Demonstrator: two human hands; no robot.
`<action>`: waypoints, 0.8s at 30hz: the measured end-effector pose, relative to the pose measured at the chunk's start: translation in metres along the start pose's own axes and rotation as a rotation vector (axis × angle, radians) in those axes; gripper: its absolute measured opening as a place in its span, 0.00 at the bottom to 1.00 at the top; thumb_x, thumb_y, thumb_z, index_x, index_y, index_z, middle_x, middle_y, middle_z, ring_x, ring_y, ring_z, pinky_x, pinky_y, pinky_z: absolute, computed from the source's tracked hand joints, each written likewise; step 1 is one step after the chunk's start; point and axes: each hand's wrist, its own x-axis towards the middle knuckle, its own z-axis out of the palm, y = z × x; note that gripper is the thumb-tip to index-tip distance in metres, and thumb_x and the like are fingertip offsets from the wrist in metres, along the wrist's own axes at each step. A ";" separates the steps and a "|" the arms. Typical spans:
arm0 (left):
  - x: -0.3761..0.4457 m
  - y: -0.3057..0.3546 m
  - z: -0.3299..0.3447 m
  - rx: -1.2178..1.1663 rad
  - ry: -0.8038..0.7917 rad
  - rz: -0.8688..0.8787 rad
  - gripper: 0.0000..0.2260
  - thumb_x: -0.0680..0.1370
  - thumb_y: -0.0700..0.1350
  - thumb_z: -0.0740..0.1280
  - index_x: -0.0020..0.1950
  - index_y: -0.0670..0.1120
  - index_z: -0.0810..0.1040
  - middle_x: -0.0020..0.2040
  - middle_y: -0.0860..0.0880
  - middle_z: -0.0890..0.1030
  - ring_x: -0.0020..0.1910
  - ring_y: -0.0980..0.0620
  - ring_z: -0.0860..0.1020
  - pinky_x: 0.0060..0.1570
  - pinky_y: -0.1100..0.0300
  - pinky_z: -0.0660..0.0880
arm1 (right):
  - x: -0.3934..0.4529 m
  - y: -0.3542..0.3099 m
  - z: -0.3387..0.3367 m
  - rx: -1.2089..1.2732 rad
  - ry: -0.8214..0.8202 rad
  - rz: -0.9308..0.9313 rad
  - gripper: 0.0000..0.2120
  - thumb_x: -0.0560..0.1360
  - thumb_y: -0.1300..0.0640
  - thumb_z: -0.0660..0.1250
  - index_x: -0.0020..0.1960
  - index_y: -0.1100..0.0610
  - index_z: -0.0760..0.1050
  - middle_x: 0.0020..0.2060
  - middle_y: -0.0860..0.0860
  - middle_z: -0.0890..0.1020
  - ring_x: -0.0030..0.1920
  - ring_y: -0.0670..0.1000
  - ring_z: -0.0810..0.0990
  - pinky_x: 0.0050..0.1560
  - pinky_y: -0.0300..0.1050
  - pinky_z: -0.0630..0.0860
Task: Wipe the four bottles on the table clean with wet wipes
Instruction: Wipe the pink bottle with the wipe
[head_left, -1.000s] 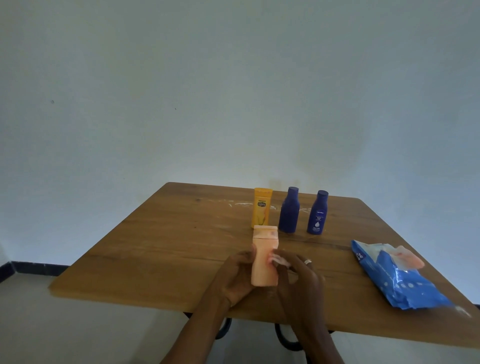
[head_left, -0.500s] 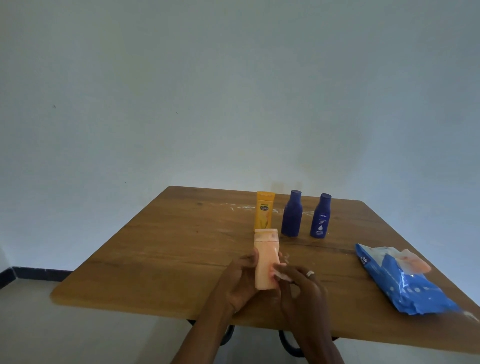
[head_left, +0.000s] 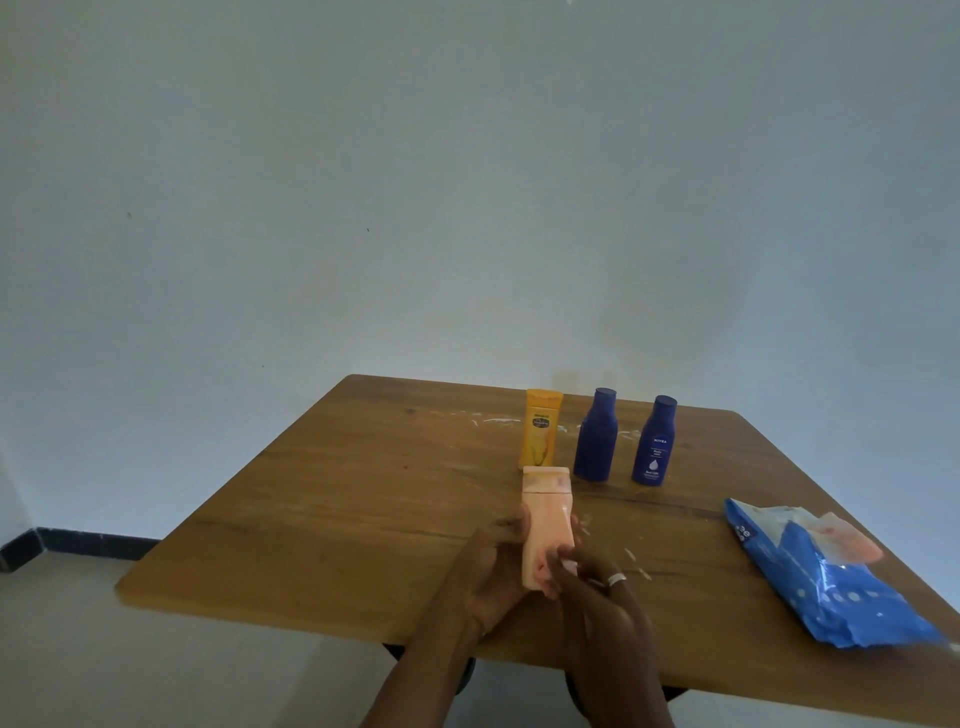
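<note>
In the head view — the only view given — a peach bottle (head_left: 546, 525) is held upright above the near part of the wooden bench (head_left: 322, 519), cap end up. The left hand (head_left: 491, 569) is curled round the bottle's left side and lower body, thumb laid against its edge. The right hand (head_left: 597, 597), a ring on one finger, is brought against the bottle's lower right face, its fingertips pinching what appears to be a small wad of wet wipe (head_left: 567, 565) to the plastic; the wipe is mostly hidden, so its extent cannot be told. Pinkish smudges are seen on the bottle's lower front and on the cap. Further back, well apart from the hands, a yellow bottle (head_left: 542, 435) and two dark blue bottles (head_left: 596, 435) (head_left: 655, 441) stand upright in a row. A blue wipes pack (head_left: 826, 571) lies on the bench to the right, its flap lifted. White streaks are visible on the bench surface. The step in hand is judged to be the wiping of the first bottle — the other three look untouched. The next move is likely to call for the wipe to be drawn up the body toward the cap, with the bottle turned in the left hand so that every face is reached, and with the grip kept firm on what may be slippery wet plastic.
</note>
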 end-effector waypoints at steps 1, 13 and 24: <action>-0.001 0.000 0.001 0.015 -0.017 0.001 0.19 0.77 0.45 0.64 0.65 0.38 0.74 0.58 0.35 0.80 0.58 0.37 0.77 0.64 0.38 0.68 | 0.005 -0.001 -0.004 0.019 0.016 0.027 0.22 0.65 0.65 0.76 0.57 0.51 0.80 0.57 0.54 0.78 0.55 0.51 0.79 0.50 0.24 0.72; -0.002 -0.001 0.000 0.085 -0.013 0.010 0.14 0.77 0.41 0.63 0.61 0.37 0.76 0.51 0.38 0.83 0.52 0.40 0.79 0.53 0.44 0.74 | 0.055 -0.019 -0.004 -0.043 0.130 -0.028 0.19 0.67 0.63 0.76 0.56 0.54 0.80 0.55 0.50 0.81 0.55 0.47 0.78 0.50 0.37 0.75; 0.000 -0.003 -0.002 0.095 -0.048 0.028 0.18 0.75 0.43 0.65 0.63 0.38 0.75 0.56 0.36 0.81 0.56 0.38 0.79 0.59 0.40 0.73 | 0.067 -0.001 -0.012 0.233 0.347 0.298 0.09 0.74 0.59 0.70 0.53 0.52 0.81 0.45 0.44 0.82 0.44 0.39 0.80 0.41 0.33 0.76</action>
